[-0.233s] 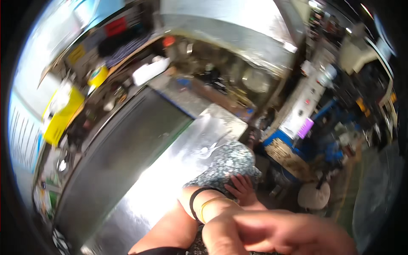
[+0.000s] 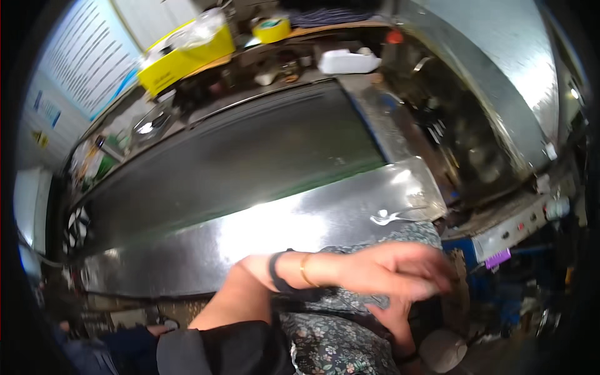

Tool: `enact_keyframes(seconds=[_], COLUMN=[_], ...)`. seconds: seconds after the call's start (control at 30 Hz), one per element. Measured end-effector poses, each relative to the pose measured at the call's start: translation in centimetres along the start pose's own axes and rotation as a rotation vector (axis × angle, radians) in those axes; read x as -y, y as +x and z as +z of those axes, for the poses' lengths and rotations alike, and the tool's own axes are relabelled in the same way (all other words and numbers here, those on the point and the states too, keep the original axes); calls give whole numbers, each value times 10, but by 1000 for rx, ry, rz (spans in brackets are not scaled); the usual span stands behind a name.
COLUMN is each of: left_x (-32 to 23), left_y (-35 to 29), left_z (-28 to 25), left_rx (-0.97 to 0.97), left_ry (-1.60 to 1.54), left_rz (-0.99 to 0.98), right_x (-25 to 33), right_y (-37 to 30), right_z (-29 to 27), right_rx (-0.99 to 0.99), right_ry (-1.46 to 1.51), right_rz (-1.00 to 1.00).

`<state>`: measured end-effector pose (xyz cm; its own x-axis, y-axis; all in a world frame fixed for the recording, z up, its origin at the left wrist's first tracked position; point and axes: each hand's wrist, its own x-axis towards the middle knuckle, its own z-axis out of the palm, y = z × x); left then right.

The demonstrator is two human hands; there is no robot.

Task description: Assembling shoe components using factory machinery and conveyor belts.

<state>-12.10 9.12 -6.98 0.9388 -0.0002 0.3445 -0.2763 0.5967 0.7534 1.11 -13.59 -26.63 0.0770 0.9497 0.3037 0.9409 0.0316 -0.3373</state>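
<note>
My left hand (image 2: 400,269) reaches across my front toward the right, with a black band and a thin gold bangle (image 2: 304,270) at the wrist. Motion blurs its fingers, which look loosely bent and apart from the thumb, with no object visible in them. Just below it my right hand (image 2: 398,317) is partly covered by the left; its thumb stands away from the other fingers. Dark floral fabric (image 2: 344,340) lies beneath and around both hands. Beyond them a white spoon-like utensil (image 2: 394,217) rests on the shiny metal ledge (image 2: 169,269).
A long dark flat panel (image 2: 237,150) lies behind the ledge. Farther back stand a yellow box (image 2: 187,59), a yellow tape roll (image 2: 272,30) and a white container (image 2: 349,62). A round stool (image 2: 442,350) is at the lower right. Someone's dark-clothed leg (image 2: 128,347) shows at lower left.
The whole view has turned, so the panel and ledge now run more level. My left hand has shifted up in the picture and now overlaps my right hand.
</note>
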Motion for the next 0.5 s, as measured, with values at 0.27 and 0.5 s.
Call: enact_keyframes(seconds=[0.27,0.5], left_x=[-17,76], left_y=[-309,-264], left_z=[-150,-127], left_rx=[-1634,-1133], left_ry=[1833,1742], left_rz=[-480,-308], right_x=[-22,-20], right_y=[-8,1], right_z=[11,5], right_rx=[-44,-42], right_ry=[-24,-60], right_rz=[8,25])
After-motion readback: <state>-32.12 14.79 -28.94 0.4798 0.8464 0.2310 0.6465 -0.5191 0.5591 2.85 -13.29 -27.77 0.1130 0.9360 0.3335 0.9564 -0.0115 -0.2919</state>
